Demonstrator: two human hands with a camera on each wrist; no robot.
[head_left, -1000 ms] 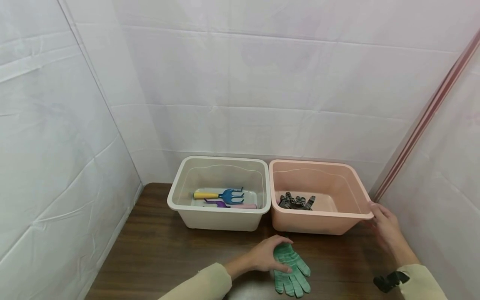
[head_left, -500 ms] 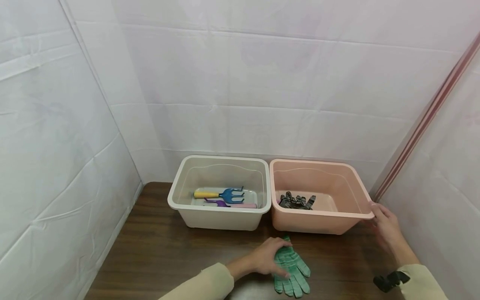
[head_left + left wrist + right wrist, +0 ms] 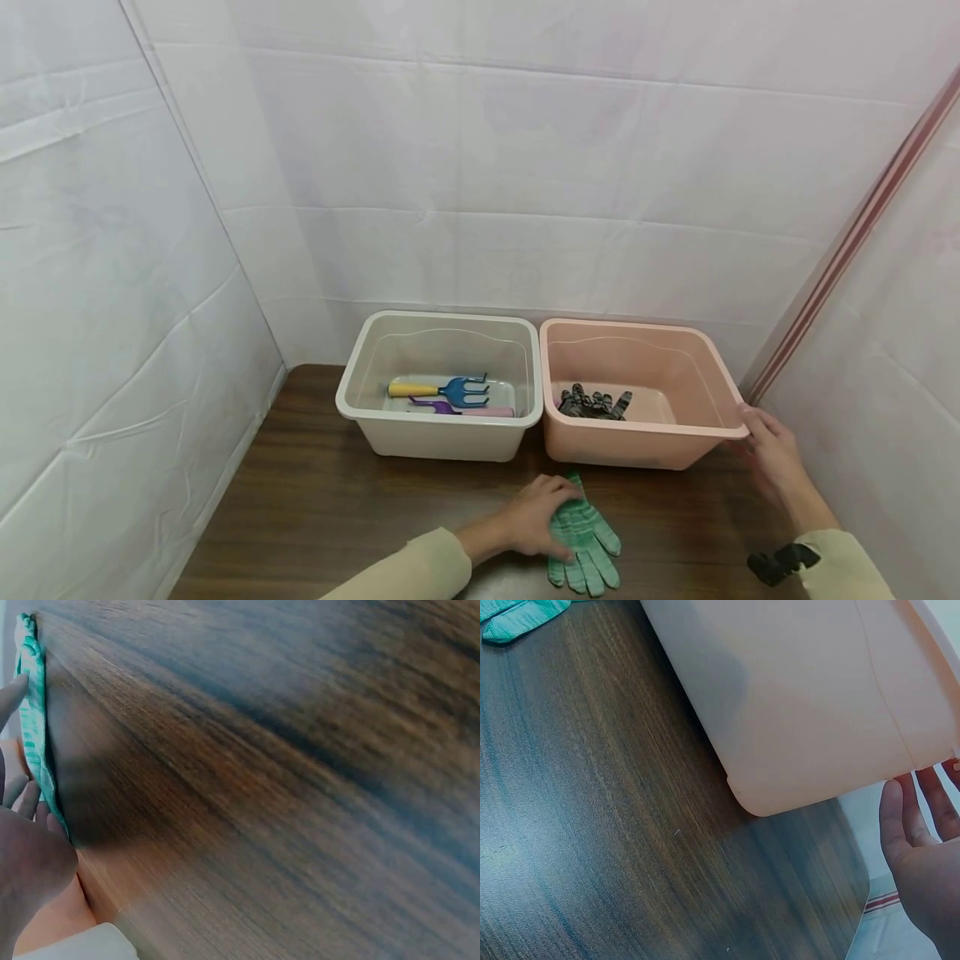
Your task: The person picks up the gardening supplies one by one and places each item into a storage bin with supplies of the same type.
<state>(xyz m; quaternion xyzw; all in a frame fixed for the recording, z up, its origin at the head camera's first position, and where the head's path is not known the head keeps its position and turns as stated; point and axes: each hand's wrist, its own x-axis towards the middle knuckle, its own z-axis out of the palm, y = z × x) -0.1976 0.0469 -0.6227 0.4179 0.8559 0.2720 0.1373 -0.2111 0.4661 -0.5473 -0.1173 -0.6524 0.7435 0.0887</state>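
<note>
My left hand [image 3: 534,515] rests over a green striped knit glove [image 3: 592,550] lying flat on the table, its thumb and fingers spread across the cuff end. In the left wrist view the glove [image 3: 34,727] appears edge-on, with a finger [image 3: 13,694] against it. Off to the right, my right hand [image 3: 772,454] holds the rim of a pink basin [image 3: 622,446] at its front right corner. The right wrist view shows the right fingers [image 3: 911,806] at the basin's end wall. Inside the basin is a dark grey striped glove [image 3: 588,404], partly hidden by the front wall.
Left of the pink basin stands a white basin [image 3: 442,437], holding a blue hand fork [image 3: 461,392] with a yellow handle and a purple one [image 3: 442,407] with a pink handle. White sheeting [image 3: 480,167] encloses the brown table [image 3: 337,508] at the back and sides.
My left hand has moved slightly down and its fingers have drawn a little closer over the green glove, baring more of the cuff. The right hand and both basins have stayed put.
</note>
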